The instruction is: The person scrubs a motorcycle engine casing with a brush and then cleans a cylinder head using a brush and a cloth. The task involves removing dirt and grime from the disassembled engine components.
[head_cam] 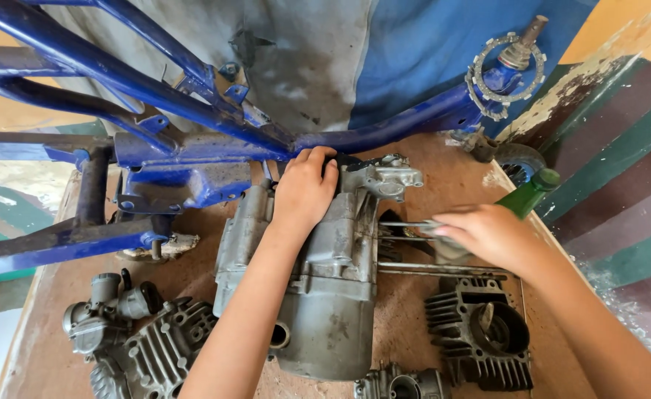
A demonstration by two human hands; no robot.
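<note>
- I see my left hand (305, 188) pressed flat, fingers together, on top of the grey engine case (325, 295), which lies in the middle of the brown table (45, 347), just under the blue frame (192, 148).
- My right hand (484, 233) is curled over the long studs (414, 267) sticking out of the case's right side — I cannot tell whether it pinches one.
- A green bottle (528, 193) stands just behind that hand.
- A finned cylinder (480, 332) sits near the studs; a carburettor (107, 310) lies at the table's left.
</note>
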